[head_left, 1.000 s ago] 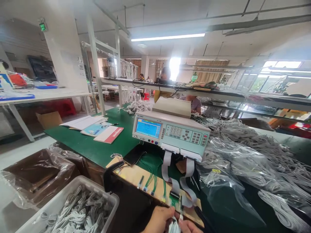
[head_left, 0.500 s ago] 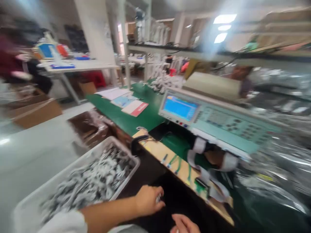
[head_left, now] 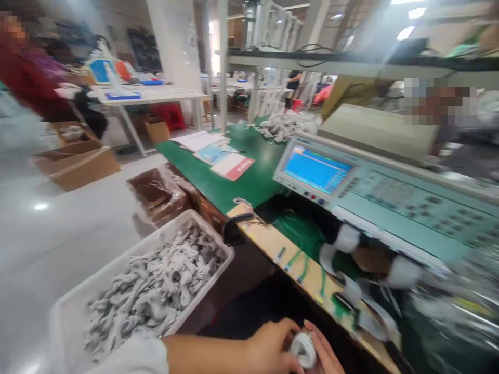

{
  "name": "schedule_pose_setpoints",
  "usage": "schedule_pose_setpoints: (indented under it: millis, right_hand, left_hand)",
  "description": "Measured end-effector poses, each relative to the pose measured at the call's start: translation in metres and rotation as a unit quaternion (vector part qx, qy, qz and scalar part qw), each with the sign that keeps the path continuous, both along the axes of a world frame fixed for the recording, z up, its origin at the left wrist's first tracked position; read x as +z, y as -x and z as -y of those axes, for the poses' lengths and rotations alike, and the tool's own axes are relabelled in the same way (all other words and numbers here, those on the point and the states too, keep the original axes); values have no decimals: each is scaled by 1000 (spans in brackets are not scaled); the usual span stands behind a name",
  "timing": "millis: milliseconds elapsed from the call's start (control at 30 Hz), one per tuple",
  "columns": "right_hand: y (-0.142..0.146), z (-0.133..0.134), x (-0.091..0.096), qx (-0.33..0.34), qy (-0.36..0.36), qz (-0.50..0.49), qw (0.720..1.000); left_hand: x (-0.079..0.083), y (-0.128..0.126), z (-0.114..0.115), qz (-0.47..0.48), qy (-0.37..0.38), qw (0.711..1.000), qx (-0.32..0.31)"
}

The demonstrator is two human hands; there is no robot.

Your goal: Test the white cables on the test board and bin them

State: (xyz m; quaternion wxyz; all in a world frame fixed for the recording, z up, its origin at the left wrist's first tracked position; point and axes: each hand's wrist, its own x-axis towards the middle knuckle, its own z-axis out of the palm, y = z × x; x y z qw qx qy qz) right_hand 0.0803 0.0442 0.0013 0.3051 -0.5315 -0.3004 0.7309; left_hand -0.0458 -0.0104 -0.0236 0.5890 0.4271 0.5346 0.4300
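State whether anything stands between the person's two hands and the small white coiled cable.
Nothing visible does: the left hand and right hand both touch the small white coiled cable, holding it between them.

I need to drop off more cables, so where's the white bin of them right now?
The white bin sits low on the left of the head view, beside the green bench, left of both hands.

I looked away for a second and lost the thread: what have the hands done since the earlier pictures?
The left hand went out toward the white bin of cable bundles and has come back to the right hand; a coiled white cable now sits between them, below the wooden test fixture where both were before. The view swung left. The tester and papers stayed put.
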Motion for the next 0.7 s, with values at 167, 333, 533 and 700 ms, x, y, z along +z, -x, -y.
schedule_pose_setpoints:
  millis: [167,333,533,700]
  right_hand:
    - [-27,24,17,-66,-57,-48,995]
    - [-38,33,18,-48,-146,46,987]
    - [-47,32,23,-37,-280,162,946]
    - [-54,23,24,-42,-302,220,927]
  left_hand:
    - [19,-17,-2,229,3,973,-19]
    - [38,-34,2,237,-33,971,-22]
    - [44,-47,4,93,-61,994,7]
    - [47,-41,-3,124,-109,986,-37]
